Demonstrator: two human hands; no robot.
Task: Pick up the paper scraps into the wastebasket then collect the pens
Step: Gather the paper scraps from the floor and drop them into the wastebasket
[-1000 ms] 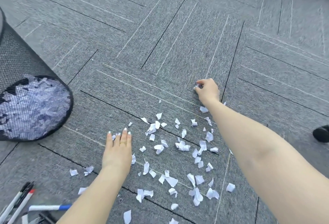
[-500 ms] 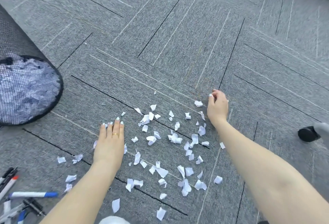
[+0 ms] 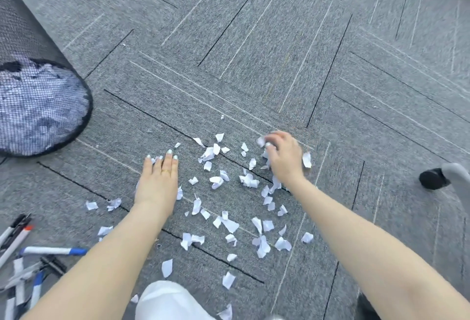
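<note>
Many white paper scraps [image 3: 230, 224] lie scattered on the grey carpet between my two arms. My left hand [image 3: 157, 180] lies flat on the carpet at the left edge of the scatter, fingers straight, a ring on one finger. My right hand [image 3: 284, 158] sits at the far right of the scatter with fingers curled round a paper scrap [image 3: 262, 141]; it is blurred. The black mesh wastebasket [image 3: 78, 85] lies at the left with white paper showing through its mesh. Several pens [image 3: 53, 251] lie in a heap at the lower left.
A black chair caster [image 3: 432, 178] with a grey leg stands at the right edge. My white-clad knee [image 3: 167, 299] shows at the bottom centre. Grey carpet tiles stretch away beyond the scraps.
My right hand has drawn back toward me, from the far edge into the scatter, still gripping a scrap. My left hand stays flat. The view has shifted slightly.
</note>
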